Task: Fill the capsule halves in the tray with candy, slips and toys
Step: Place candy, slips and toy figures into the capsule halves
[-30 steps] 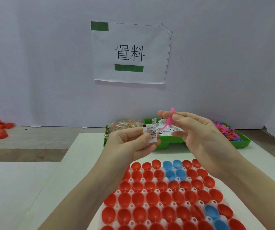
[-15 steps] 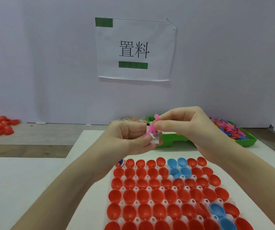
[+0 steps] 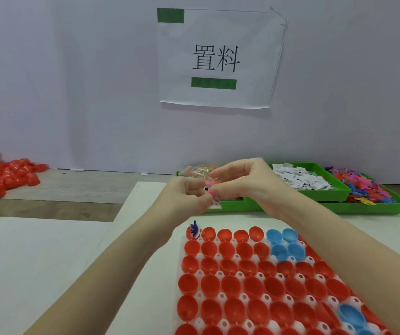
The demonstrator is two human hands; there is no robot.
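Hands have closed together; left hand and right hand apparently pinching pink toy.

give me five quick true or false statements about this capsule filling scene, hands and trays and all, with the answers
1. Both hands meet above the white tray of plastic capsule halves. True.
2. The right hand and left hand share a grip on a small pink plastic toy. True.
3. Every capsule half in the tray is red. False: a few are blue.
4. A dark blue toy figure sits in the far left corner capsule half. True.
5. The green bin of white paper slips lies left of the tray. False: it lies beyond it, to the right.
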